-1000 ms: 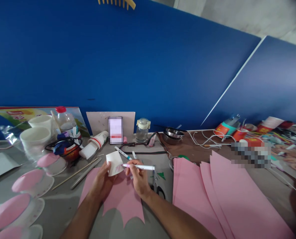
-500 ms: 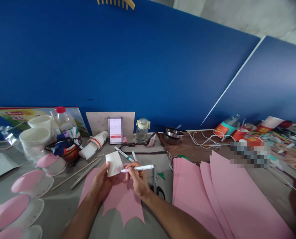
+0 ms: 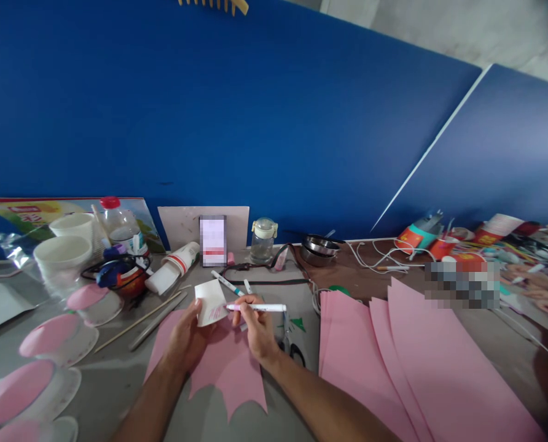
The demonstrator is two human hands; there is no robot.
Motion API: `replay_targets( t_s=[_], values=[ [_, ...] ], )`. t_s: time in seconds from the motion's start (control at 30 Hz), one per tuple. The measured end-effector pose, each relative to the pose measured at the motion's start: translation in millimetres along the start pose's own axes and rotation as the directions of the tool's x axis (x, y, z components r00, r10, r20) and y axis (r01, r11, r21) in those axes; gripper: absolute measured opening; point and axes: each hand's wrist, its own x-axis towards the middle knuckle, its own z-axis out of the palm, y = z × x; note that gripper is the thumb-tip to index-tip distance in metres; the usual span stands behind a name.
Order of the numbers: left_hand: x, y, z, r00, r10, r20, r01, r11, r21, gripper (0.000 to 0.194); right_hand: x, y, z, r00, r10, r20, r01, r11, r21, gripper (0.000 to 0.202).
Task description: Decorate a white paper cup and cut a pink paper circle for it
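My left hand (image 3: pixel 188 328) grips a small piece of white card (image 3: pixel 211 301) by its left edge. Pink pen strokes run along the card's lower part. In my right hand (image 3: pixel 258 331) is a white marker (image 3: pixel 267 307), held like a pen, its pink tip at the card's right edge; whether it touches cannot be told. Both hands are above a sheet of pink paper (image 3: pixel 228 380) with a scalloped cut edge. Black-handled scissors (image 3: pixel 296 353) lie just right of my right hand. Another marker (image 3: pixel 225 282) rests behind the card.
Stacked pink sheets (image 3: pixel 421 362) lie to the right. Pink-topped white paper pieces (image 3: pixel 53 334) line the left side, near paper cups (image 3: pixel 64 255). A phone (image 3: pixel 213 242) and a glass jar (image 3: pixel 263 242) stand at the back. Another person's hand (image 3: pixel 539 294) is at far right.
The marker tip has moved slightly up and right along the card's edge, and the marker lies flatter. My left hand keeps the card nearly in place.
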Motion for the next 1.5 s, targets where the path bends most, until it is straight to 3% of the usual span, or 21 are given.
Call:
replay_targets(
  t_s=[0.2,0.43,0.67,0.97,1.17,1.5],
  values=[
    [0,2,2.9,1.000,-0.018,-0.015,0.018,1.000,0.018,0.022,-1,0,-2,0.998,-0.006,0.065,0.004,1.000,0.028,0.027],
    [-3,2,9.4,0.997,-0.015,-0.072,0.015,1.000,0.004,0.015,2,3,-2,1.000,-0.009,-0.002,0.009,0.995,0.101,0.027],
    [-3,2,5.2,1.000,-0.027,0.006,0.027,0.999,0.030,0.020,1,-2,-1,0.998,-0.026,0.049,0.025,0.999,0.038,0.028],
    [-2,2,6.1,0.999,-0.042,0.021,0.042,0.999,0.019,0.020,-1,-1,-2,0.994,0.018,0.107,-0.022,0.999,0.039,0.023],
    [-6,5,16.0,0.996,-0.036,-0.086,0.034,0.999,-0.019,0.018,5,7,-3,1.000,0.027,-0.002,-0.027,0.988,0.152,0.022],
    [-5,4,16.6,0.998,-0.038,-0.059,0.036,0.998,-0.045,0.026,5,4,-1,1.000,0.016,0.020,-0.019,0.989,0.146,0.021]
  ],
)
